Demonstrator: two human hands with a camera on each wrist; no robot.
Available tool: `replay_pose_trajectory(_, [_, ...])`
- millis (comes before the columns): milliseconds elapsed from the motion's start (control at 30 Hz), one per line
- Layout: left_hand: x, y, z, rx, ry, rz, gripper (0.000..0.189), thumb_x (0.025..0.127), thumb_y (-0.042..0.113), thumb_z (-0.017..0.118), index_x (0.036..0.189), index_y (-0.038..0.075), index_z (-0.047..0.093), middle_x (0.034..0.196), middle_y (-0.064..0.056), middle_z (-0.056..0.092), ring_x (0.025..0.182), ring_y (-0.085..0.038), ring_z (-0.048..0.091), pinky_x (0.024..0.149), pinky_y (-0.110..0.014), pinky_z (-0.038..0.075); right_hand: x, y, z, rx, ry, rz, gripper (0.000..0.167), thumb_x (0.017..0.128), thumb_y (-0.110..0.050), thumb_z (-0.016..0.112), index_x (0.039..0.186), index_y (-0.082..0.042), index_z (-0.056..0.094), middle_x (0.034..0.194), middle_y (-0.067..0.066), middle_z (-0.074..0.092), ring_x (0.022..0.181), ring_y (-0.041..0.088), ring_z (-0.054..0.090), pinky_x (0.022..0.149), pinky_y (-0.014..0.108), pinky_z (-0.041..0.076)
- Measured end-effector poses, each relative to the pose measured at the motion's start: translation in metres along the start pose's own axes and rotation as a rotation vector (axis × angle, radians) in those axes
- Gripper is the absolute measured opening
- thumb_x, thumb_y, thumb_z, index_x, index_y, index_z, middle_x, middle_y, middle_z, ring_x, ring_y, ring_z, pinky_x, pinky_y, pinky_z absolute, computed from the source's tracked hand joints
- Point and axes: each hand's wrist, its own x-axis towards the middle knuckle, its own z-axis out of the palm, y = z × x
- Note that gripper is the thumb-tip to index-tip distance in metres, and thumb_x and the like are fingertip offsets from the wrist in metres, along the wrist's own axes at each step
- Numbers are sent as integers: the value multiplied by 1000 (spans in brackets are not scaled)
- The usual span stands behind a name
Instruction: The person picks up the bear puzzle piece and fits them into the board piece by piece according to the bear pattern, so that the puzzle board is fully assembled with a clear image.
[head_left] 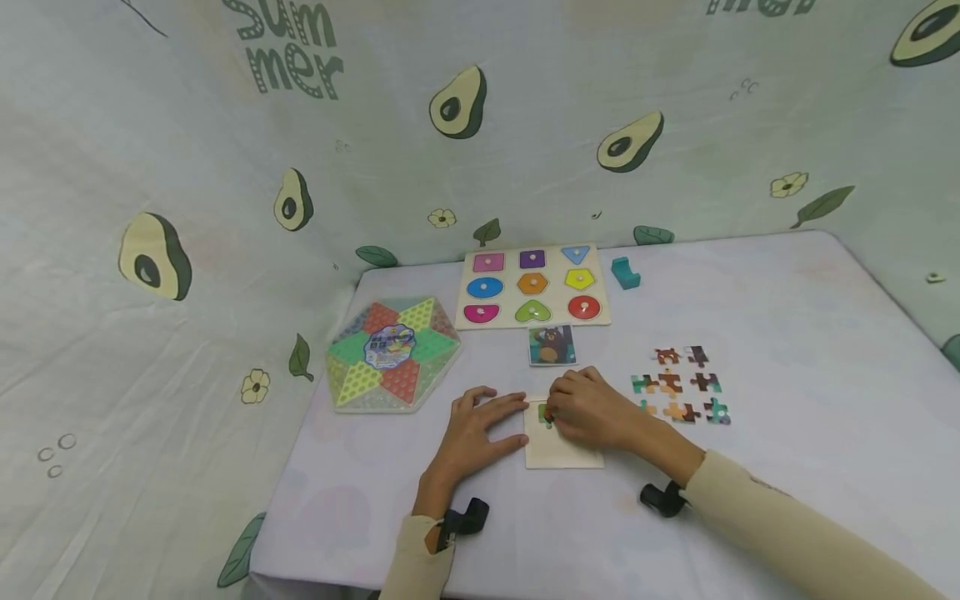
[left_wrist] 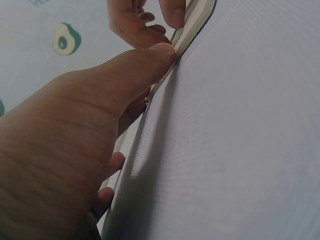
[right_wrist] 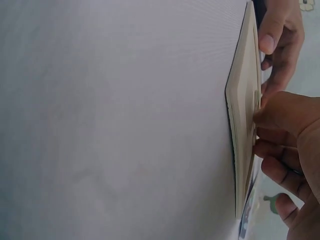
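A square pale wooden puzzle tray (head_left: pixel 564 452) lies on the table between the hands. One green jigsaw piece (head_left: pixel 543 414) shows in its upper left part. My left hand (head_left: pixel 474 433) rests at the tray's left side, fingers extended and fingertips touching the edge. My right hand (head_left: pixel 588 408) is over the tray's upper part, thumb and fingers pinching a small puzzle piece, mostly hidden by the fingers. In the right wrist view, the right thumb and fingertips meet low at the tray's (right_wrist: pixel 242 115) surface. Several loose jigsaw pieces (head_left: pixel 670 383) lie in rows to the right.
A bear picture card (head_left: pixel 552 345) lies just beyond the tray. Behind it is a shape board (head_left: pixel 510 300) with knobbed pieces. A hexagonal game box (head_left: pixel 393 354) sits at the left, and a teal block (head_left: pixel 625 273) at the back right.
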Motion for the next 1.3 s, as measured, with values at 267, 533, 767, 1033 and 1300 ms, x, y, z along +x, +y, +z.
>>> replay_pose_trajectory(267, [1, -1, 1, -6, 0, -10, 53, 91, 60, 64, 139, 37, 60, 146, 24, 48, 133, -16, 35, 106, -49, 27, 5, -2, 5, 20, -12, 17, 12, 87, -18, 74, 98, -17, 75, 103, -2, 65, 97, 17, 58, 86, 40, 42])
replay_pose_trajectory(533, [2, 1, 0, -9, -13, -14, 54, 90, 61, 64, 139, 39, 59, 146, 25, 47, 134, -16, 34, 105, -48, 28, 8, -2, 4, 30, -21, 39, 13, 88, -17, 74, 101, -15, 77, 104, -1, 65, 98, 19, 58, 86, 41, 43])
replay_pose_trajectory(767, [1, 1, -2, 5, -8, -9, 55, 91, 58, 65, 141, 38, 58, 146, 22, 49, 134, -18, 35, 105, -50, 28, 7, -2, 2, 52, -37, 55, 15, 90, -17, 75, 104, -15, 77, 105, 0, 65, 100, 19, 57, 86, 42, 42])
replay_pose_trajectory(1033, [0, 3, -2, 130, -34, 64, 55, 95, 69, 46, 144, 43, 53, 151, 17, 45, 135, -22, 34, 102, -52, 29, -5, -1, -20, 37, -9, 43, 23, 88, -12, 74, 111, -9, 74, 109, 2, 69, 105, 21, 60, 86, 42, 45])
replay_pose_trajectory(1300, [-1, 3, 0, 131, -46, 35, 52, 95, 68, 48, 142, 47, 53, 152, 18, 43, 137, -21, 31, 108, -53, 25, -28, 22, -53, 70, -4, 229, 22, 87, -11, 77, 109, -10, 75, 109, 1, 68, 105, 22, 61, 86, 43, 43])
